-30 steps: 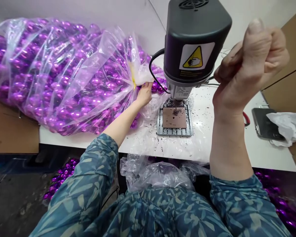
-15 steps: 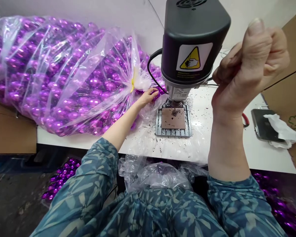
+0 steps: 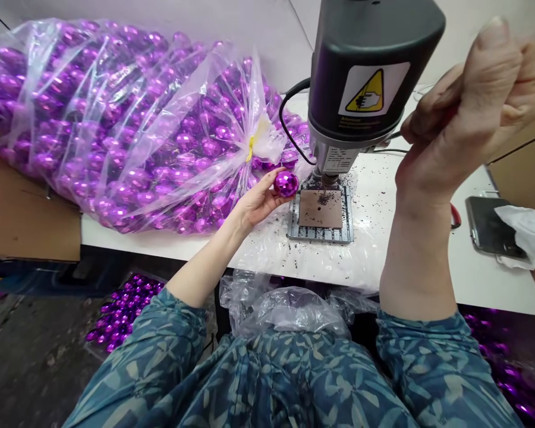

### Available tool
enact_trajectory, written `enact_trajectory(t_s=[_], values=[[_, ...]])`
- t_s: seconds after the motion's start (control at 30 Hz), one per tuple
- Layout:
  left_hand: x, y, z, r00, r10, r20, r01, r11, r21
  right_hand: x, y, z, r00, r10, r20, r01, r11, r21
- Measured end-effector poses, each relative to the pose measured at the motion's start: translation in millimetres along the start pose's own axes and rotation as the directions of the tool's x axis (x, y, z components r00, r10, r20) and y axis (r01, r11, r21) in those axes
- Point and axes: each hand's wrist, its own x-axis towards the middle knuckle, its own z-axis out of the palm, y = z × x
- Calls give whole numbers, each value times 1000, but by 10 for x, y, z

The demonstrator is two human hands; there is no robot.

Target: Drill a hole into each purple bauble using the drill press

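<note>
My left hand (image 3: pixel 262 201) holds a shiny purple faceted ball (image 3: pixel 286 184) between thumb and fingers, just left of the drill press base. My right hand (image 3: pixel 477 101) is raised and closed around the end of a lever on the drill press (image 3: pixel 377 59); the grip itself is mostly hidden by my fingers. Below the chuck, a brown square plate (image 3: pixel 320 217) with a small dark hole lies on the slotted metal base (image 3: pixel 320 236). Dark shavings are scattered over the plate and around it.
A clear plastic bag (image 3: pixel 160 131) full of purple balls, tied in yellow, fills the left of the white table (image 3: pixel 472 279). A black cable (image 3: pixel 283 116) loops beside the drill. A phone (image 3: pixel 490 229) and crumpled tissue (image 3: pixel 528 235) lie right. More purple balls (image 3: pixel 125 309) sit below.
My left hand has come away from beside the bag's knot toward the base, now with a purple ball plainly in its fingers. My right hand stays on the lever; the view has shifted slightly.
</note>
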Motion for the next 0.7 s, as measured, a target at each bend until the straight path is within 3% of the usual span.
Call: enact_trajectory(t_s=[0.17,0.37,0.5,0.7], values=[[-44,-237,51,1000,-11,12,10,998,60,-5,1,40,1000,-28,-2,28,1000,14],[117,-628,121,992,92,-81,-74,977,201,14,78,0,996,-73,43,73,997,-5],[205,-744,196,983,181,1,-172,933,317,10,73,-6,995,-72,70,75,997,-35],[282,-810,195,973,220,73,-231,890,393,-25,35,-11,998,-24,53,25,999,-19]])
